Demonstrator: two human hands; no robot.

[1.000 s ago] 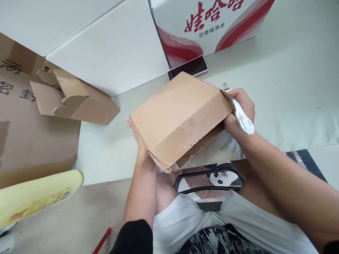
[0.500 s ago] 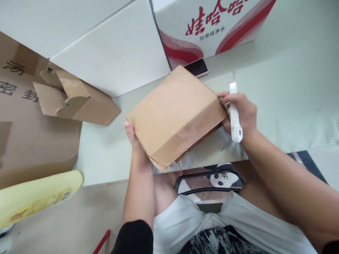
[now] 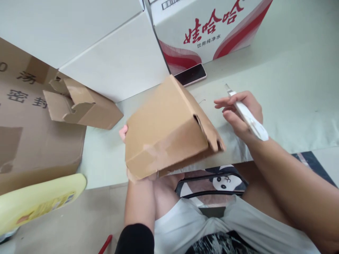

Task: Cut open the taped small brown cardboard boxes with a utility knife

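A brown cardboard box is held tilted above the table edge, a seam with tape on its near side and a torn flap at its right corner. My left hand grips it at the left and from beneath; most of that hand is hidden by the box. To the right, apart from the box, my right hand holds a white utility knife between thumb and fingers. Its short metal blade points up and left, away from my wrist.
A phone lies before a white and red carton. White boxes stand at the back left. An opened small carton and a large brown carton are on the left, near a yellow container.
My right hand has let go of the box's right corner and moved slightly right, with the knife tilting in it. The box has turned, bringing its right end down and toward me.
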